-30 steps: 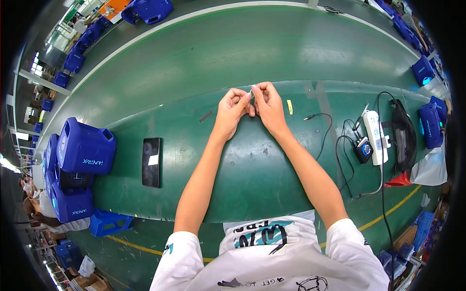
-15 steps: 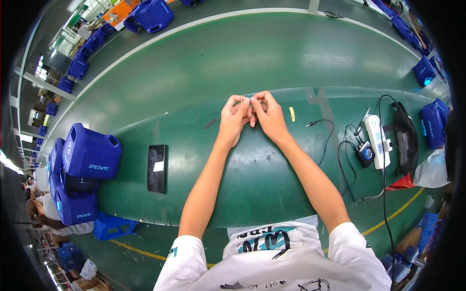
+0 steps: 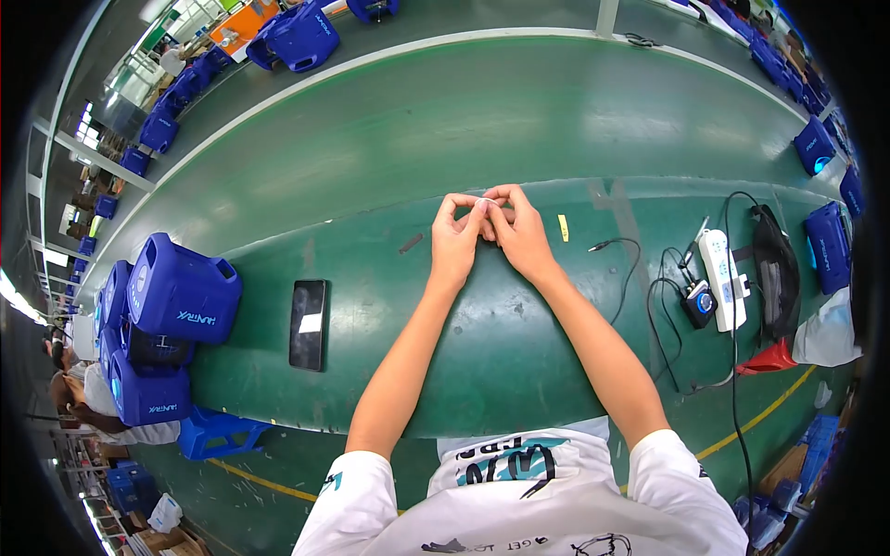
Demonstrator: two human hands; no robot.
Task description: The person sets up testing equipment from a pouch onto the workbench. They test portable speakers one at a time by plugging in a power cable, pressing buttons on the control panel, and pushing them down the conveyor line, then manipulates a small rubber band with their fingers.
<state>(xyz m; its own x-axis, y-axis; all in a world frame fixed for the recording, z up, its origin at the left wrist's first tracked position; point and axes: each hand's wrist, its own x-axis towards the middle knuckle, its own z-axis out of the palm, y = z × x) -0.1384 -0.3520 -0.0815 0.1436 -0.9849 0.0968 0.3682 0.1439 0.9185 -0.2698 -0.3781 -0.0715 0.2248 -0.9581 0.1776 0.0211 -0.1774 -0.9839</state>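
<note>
Above the far part of the green table (image 3: 501, 371), my left hand (image 3: 456, 243) and my right hand (image 3: 522, 235) meet, fingertips together. Both are closed, thumbs pinched against the fingers. A small whitish thing (image 3: 489, 200) shows between the fingertips; it is too small and too covered to name. A yellow strip (image 3: 564, 228) lies to the right of my right hand. Left of my left hand is a dark strip (image 3: 411, 243) on the table.
A black phone (image 3: 308, 325) lies at the left, near stacked blue plastic cases (image 3: 190, 296). On the right are a white power strip (image 3: 721, 278), a black adapter (image 3: 699, 304), loose cables and a black pouch (image 3: 775, 273). A person (image 3: 88, 398) sits at far left.
My hands stay pinched together at the small whitish thing, with the fingers slightly shifted. The whole view has moved a little, so things appear slightly lower and farther right.
</note>
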